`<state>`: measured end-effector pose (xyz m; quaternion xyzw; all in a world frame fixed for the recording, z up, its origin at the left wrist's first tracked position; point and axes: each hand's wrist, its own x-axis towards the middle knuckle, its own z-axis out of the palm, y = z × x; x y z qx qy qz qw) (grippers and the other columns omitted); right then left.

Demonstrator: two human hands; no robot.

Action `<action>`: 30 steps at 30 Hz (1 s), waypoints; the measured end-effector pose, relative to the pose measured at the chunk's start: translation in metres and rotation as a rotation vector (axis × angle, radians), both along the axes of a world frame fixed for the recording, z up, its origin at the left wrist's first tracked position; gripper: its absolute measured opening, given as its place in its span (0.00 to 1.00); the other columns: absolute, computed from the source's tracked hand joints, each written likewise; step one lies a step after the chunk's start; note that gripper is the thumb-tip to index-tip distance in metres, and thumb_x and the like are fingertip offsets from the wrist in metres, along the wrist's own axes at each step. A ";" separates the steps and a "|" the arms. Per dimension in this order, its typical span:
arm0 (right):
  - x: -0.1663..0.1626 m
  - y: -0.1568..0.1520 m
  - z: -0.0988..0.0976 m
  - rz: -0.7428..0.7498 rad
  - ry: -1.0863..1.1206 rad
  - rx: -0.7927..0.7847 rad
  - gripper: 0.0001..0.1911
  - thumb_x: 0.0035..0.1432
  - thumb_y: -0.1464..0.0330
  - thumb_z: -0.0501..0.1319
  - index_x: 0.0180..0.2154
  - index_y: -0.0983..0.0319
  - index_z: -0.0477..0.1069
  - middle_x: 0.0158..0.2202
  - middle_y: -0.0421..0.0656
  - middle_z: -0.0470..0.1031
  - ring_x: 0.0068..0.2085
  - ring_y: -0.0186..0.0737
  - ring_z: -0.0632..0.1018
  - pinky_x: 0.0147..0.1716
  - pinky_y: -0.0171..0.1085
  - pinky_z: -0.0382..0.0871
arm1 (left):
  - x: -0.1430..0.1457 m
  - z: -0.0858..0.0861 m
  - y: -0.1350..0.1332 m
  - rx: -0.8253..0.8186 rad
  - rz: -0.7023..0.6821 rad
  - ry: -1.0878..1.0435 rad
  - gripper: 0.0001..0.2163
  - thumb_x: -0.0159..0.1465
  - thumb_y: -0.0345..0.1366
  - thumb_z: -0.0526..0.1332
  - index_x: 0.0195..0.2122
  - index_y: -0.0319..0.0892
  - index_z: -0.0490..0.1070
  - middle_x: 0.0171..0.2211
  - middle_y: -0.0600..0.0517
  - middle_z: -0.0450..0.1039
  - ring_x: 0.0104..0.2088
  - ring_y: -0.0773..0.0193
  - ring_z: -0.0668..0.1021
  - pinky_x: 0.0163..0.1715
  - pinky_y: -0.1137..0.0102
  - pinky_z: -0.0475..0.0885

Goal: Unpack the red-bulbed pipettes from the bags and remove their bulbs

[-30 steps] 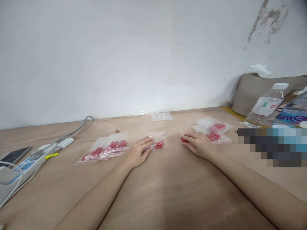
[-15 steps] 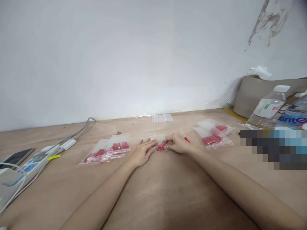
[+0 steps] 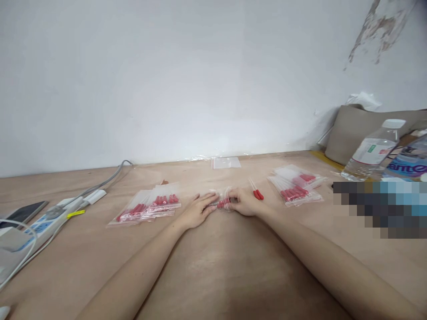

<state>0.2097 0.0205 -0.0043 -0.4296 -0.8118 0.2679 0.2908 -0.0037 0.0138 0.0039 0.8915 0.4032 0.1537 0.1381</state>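
A small clear zip bag (image 3: 222,198) with red-handled pieces inside lies flat on the table between my hands. My left hand (image 3: 197,210) rests on its left end, palm down, with fingers stretched out. At the bag's right edge, my right hand (image 3: 245,201) has its fingers closed in a pinch on the plastic. Just right of that hand lies a loose pair of red-handled pieces (image 3: 258,194) with thin pale shafts; their exact kind is too small to tell.
Filled bags of red pieces lie in a left pile (image 3: 147,206) and a right pile (image 3: 295,186). A flat bag (image 3: 226,163) is near the wall. A power strip (image 3: 43,227) and phone (image 3: 25,214) sit at left, a water bottle (image 3: 375,149) and grey-brown bag (image 3: 347,133) at right.
My right hand has shifted slightly left along the bag, and more of the loose red-handled pieces shows beside it. My left hand stays almost in place. The view has tilted a little.
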 end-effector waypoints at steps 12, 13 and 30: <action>0.020 -0.002 0.014 -0.199 0.473 -0.516 0.09 0.46 0.67 0.63 0.32 0.62 0.71 0.28 0.42 0.75 0.29 0.33 0.75 0.32 0.35 0.70 | -0.007 -0.008 -0.001 0.052 0.039 0.072 0.22 0.65 0.45 0.45 0.60 0.50 0.48 0.60 0.50 0.52 0.60 0.61 0.54 0.58 0.54 0.46; 0.021 -0.003 0.014 -0.213 0.480 -0.526 0.10 0.45 0.67 0.63 0.33 0.61 0.71 0.29 0.42 0.76 0.30 0.34 0.75 0.33 0.35 0.71 | -0.007 -0.008 -0.002 0.057 0.048 0.081 0.22 0.65 0.45 0.44 0.60 0.50 0.48 0.60 0.50 0.52 0.60 0.61 0.53 0.58 0.54 0.46; 0.057 -0.006 0.021 -0.322 0.610 -0.264 0.19 0.42 0.63 0.66 0.38 0.62 0.71 0.33 0.45 0.77 0.34 0.39 0.77 0.35 0.39 0.72 | -0.010 -0.005 -0.005 0.062 0.085 0.220 0.22 0.65 0.49 0.39 0.60 0.53 0.47 0.61 0.51 0.46 0.61 0.63 0.51 0.58 0.56 0.45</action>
